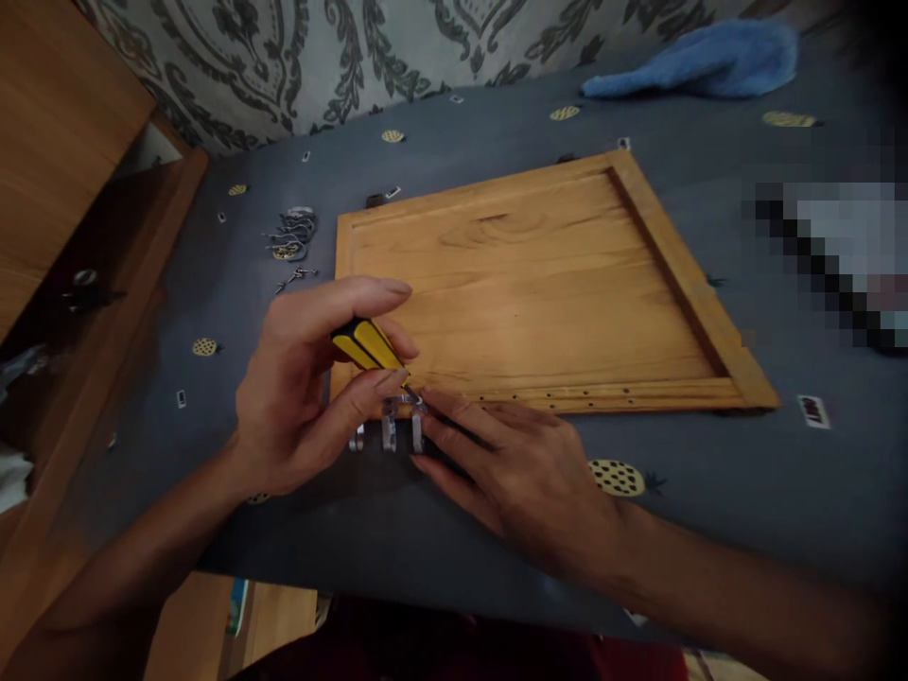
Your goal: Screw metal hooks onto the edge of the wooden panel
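Note:
My left hand (pixel 305 388) is closed around a screwdriver with a yellow and black handle (pixel 365 345), its tip pointing down at the near left edge of a wooden panel (pixel 539 284). A metal hook bracket (pixel 389 424) sits against that edge, just under the tip. My right hand (pixel 511 473) lies low beside it, fingertips pressed together at the bracket and the panel's near rail, which has a row of small holes (pixel 567 392).
The panel lies on a grey cloth with pineapple prints (pixel 709 492). A pile of metal hooks (pixel 292 235) and loose screws (pixel 296 276) lies left of the panel. A blue cloth (pixel 702 61) is at the back right. Wooden furniture (pixel 63 123) stands at the left.

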`<state>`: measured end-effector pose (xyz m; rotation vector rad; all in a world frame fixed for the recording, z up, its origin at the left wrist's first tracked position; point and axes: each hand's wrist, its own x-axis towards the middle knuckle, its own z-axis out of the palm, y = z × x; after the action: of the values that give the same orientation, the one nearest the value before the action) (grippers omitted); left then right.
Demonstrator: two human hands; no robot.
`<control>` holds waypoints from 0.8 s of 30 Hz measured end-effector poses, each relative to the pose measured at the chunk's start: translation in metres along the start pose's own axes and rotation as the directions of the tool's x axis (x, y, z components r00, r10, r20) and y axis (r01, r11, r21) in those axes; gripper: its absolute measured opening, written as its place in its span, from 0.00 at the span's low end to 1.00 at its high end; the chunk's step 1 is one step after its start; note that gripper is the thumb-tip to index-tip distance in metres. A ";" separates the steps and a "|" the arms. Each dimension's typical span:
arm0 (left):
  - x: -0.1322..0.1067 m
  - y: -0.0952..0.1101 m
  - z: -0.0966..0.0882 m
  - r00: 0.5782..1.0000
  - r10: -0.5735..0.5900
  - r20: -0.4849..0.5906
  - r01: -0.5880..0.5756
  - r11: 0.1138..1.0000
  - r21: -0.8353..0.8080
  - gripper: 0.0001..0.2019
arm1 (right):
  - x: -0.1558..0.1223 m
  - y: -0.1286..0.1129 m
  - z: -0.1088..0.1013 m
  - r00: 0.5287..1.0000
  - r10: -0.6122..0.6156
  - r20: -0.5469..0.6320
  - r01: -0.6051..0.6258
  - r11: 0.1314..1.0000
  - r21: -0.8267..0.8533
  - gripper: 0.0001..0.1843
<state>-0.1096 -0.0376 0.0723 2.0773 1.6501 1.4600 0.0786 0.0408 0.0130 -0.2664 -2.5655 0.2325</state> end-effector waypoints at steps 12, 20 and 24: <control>0.001 0.001 0.003 1.000 -0.018 0.001 0.018 0.996 -0.090 0.28 | -0.001 -0.001 0.001 1.000 0.024 0.006 -0.024 1.000 -0.005 0.14; 0.001 0.000 0.005 1.000 0.004 -0.024 -0.008 0.990 -0.139 0.26 | 0.002 -0.001 -0.001 1.000 0.004 0.007 -0.004 1.000 -0.016 0.13; -0.001 0.001 0.005 1.000 -0.002 -0.025 -0.002 0.988 -0.152 0.26 | 0.003 -0.001 -0.002 1.000 -0.001 -0.001 0.001 1.000 -0.012 0.14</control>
<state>-0.1055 -0.0361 0.0695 1.9860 1.4959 1.5642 0.0773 0.0405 0.0165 -0.2696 -2.5669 0.2171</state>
